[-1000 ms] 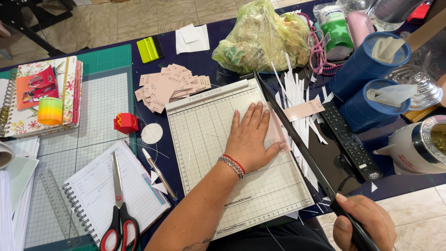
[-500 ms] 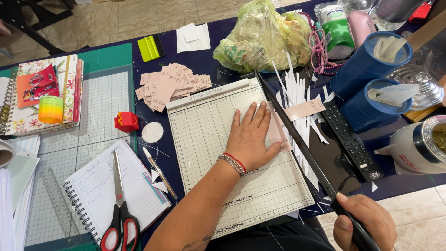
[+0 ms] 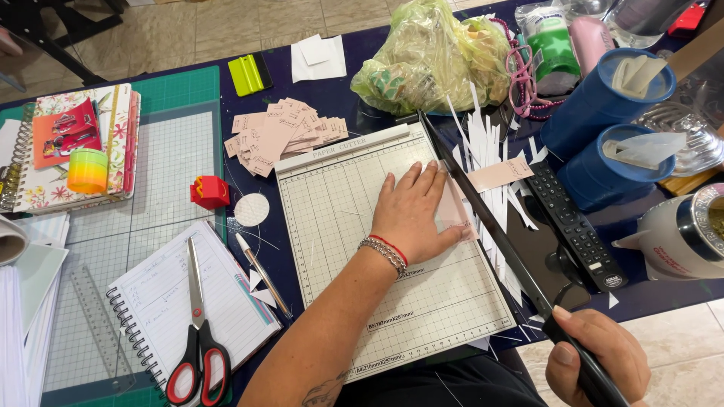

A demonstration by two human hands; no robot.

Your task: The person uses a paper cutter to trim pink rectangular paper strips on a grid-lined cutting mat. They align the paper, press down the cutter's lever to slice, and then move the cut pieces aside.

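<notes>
A white gridded paper cutter (image 3: 354, 249) lies in the middle of the dark blue table. My left hand (image 3: 413, 212) presses flat on its board, pinning a small pink paper piece (image 3: 455, 211) against the cutting edge. My right hand (image 3: 599, 362) grips the black handle of the cutter's long blade arm (image 3: 483, 218), which is raised at a slant along the board's right side. A cut pink piece (image 3: 499, 173) and several white paper strips (image 3: 483, 143) lie just right of the blade. A heap of small pink cards (image 3: 279, 132) sits at the cutter's upper left.
Red-handled scissors (image 3: 197, 347) lie on a spiral notebook (image 3: 162, 301) over a green cutting mat (image 3: 170, 94). A black remote (image 3: 575, 226), two blue tubs (image 3: 603, 98), a plastic bag (image 3: 434, 56), a red sharpener (image 3: 210, 192) and a floral notebook (image 3: 75, 151) crowd the table edges.
The left hand shifted slightly on the board, holding the pink piece at the cutting edge. The blade arm and right hand stay about the same.
</notes>
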